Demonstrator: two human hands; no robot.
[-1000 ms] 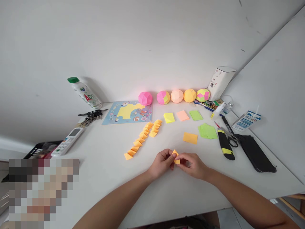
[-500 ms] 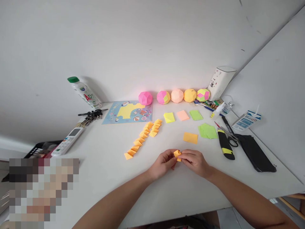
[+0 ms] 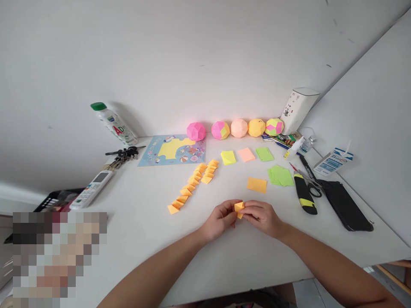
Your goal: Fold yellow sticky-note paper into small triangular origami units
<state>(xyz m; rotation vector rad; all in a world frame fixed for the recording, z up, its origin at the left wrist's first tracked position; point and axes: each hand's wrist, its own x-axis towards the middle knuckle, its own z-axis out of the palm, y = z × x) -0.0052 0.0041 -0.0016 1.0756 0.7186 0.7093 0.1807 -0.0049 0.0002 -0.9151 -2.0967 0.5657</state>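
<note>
Pinching its left edge: left hand (image 3: 221,218), grip closed | orange folded paper (image 3: 239,208) between both hands, long axis near-to-far, nearer than and left of orange pad (image 3: 257,185) | right hand (image 3: 261,219), nearer than orange pad, grip closed on right edge

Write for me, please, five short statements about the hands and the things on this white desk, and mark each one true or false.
1. The left hand and the right hand both hold a small folded orange paper piece. True.
2. The flat orange paper rectangle lies left of the zigzag rows of folded orange paper units. False: it lies right of them.
3. A white plastic bottle with green cap stands farther back than the white remote control. True.
4. Three faceted paper balls are lined up near the wall. False: there are five.
5. The black pouch lies on the right side. True.
</note>
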